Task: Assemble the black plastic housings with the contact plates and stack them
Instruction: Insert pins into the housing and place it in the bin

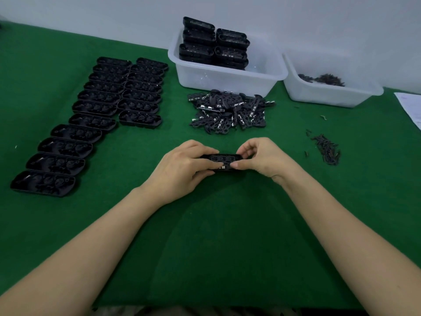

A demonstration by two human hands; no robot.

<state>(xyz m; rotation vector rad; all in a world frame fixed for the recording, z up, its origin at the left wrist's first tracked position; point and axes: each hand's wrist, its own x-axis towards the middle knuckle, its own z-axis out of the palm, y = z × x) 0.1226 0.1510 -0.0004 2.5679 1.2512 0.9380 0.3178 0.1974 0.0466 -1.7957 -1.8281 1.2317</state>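
While both hands grip one housing at mid-surface, a plate is being seated.
Left hand and right hand pinch its ends, thumbs pressing the plate. Next, judged: press flush, then add it to the bin stack.

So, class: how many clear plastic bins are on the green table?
2. The left bin sits at the back centre, holding stacked black housings. The right bin stands just beside it, holding a small heap of dark parts. None looks hidden.
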